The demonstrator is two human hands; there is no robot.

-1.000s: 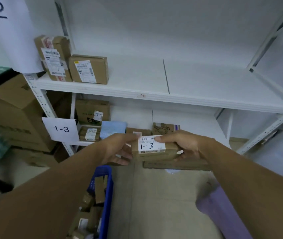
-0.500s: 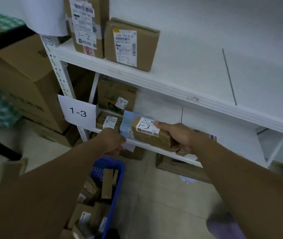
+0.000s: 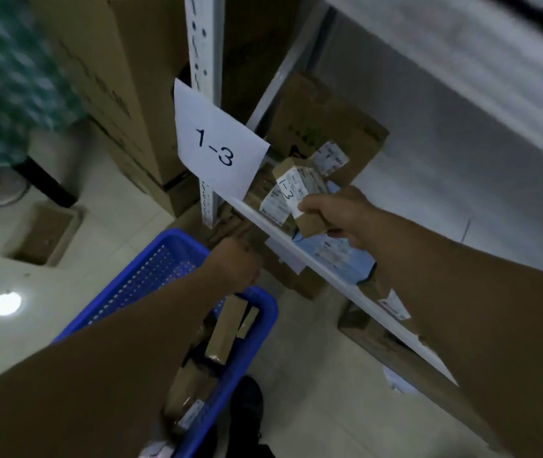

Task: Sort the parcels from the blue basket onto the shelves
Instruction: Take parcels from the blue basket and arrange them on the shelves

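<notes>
Sliding it home on the right level, by the look of it. The right hand (image 3: pixel 339 219) has its fingers (image 3: pixel 309 206) pinched round the near end of the parcel (image 3: pixel 291 196), a small brown box with "1-3" inked on its white label. The parcel hangs tilted just over the front lip of the shelf (image 3: pixel 313 262), right beside the paper sign (image 3: pixel 217 143) that reads the same number. So the match looks good, and I judge this to be the placing step.

To do it well, level the box first, because the far end sits high. Then feed it past the lip until its whole base is over the board before letting go. The big carton (image 3: pixel 323 120) stands just behind, so there isn't much depth, and the box should stop short of ramming it. A blue envelope (image 3: pixel 339 256) lies on the shelf under the wrist and could get dragged off on the way out. Label up and facing near would make it easy to read later.

The left hand (image 3: pixel 237 264) hovers below the shelf lip, over the far end of the blue basket (image 3: pixel 151 276). Its fingers curl away from view, and I cannot tell whether they hold anything. More brown parcels (image 3: pixel 223 332) wait in that basket.
</notes>
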